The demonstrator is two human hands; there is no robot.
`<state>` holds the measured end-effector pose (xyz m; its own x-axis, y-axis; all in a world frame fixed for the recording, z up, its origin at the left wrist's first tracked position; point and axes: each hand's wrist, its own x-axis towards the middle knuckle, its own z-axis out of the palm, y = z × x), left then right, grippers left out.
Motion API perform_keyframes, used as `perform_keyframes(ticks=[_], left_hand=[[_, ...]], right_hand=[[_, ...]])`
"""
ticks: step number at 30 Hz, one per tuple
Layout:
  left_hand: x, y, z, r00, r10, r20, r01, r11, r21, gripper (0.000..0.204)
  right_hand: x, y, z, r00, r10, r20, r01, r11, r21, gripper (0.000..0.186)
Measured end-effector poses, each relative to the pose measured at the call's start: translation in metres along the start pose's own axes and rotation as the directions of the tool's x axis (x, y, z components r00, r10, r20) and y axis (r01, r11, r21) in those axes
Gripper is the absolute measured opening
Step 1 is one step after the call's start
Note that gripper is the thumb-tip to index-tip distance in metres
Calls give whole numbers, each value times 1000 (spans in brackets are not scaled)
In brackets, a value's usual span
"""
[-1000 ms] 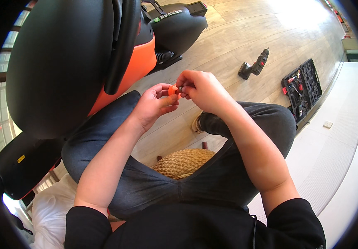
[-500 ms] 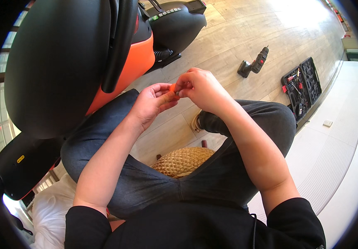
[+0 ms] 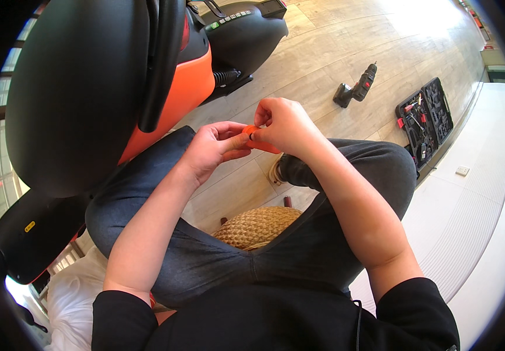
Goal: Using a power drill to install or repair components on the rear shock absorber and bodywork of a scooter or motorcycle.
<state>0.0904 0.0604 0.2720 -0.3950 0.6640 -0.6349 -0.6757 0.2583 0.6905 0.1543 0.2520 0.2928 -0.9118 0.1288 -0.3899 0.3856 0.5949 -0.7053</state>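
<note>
My left hand [image 3: 214, 149] and my right hand [image 3: 284, 123] meet in front of me, above my knees, and pinch a small orange part [image 3: 251, 130] between their fingertips. Most of the part is hidden by the fingers, so its shape is unclear. An orange strip [image 3: 269, 148] shows just under my right hand. I sit on a woven straw stool [image 3: 258, 227] in dark jeans, close to a black and orange scooter [image 3: 165, 99] on my left.
A black cordless drill [image 3: 355, 88] lies on the wooden floor ahead. An open black tool case [image 3: 425, 120] with red-handled tools sits to the right of it, beside a white platform [image 3: 475, 199]. The scooter's black seat [image 3: 77, 88] fills the upper left.
Both hands stay together on the small orange part; the fingers have shifted slightly around it. Nothing else has moved.
</note>
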Motion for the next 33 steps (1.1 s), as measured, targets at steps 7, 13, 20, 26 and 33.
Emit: perform_keyframes(ticks=[7, 13, 20, 26, 33], left_hand=[[2, 0, -2, 1000, -17, -3, 17, 1000, -24, 32], [1, 2, 0, 998, 26, -51, -29, 997, -70, 30], [2, -1, 1, 995, 84, -54, -81, 995, 64, 30], [5, -5, -1, 990, 99, -96, -86, 986, 140, 28], [10, -13, -4, 921, 247, -301, -156, 942, 296, 22]], right_hand=[[3, 11, -3, 998, -34, 49, 30, 997, 72, 35], [2, 7, -5, 996, 33, 85, -41, 995, 91, 32], [1, 4, 0, 996, 17, 93, -24, 997, 78, 23], [0, 3, 8, 994, -94, 55, 90, 993, 72, 22], [3, 5, 57, 909, 184, -374, -147, 981, 124, 41]])
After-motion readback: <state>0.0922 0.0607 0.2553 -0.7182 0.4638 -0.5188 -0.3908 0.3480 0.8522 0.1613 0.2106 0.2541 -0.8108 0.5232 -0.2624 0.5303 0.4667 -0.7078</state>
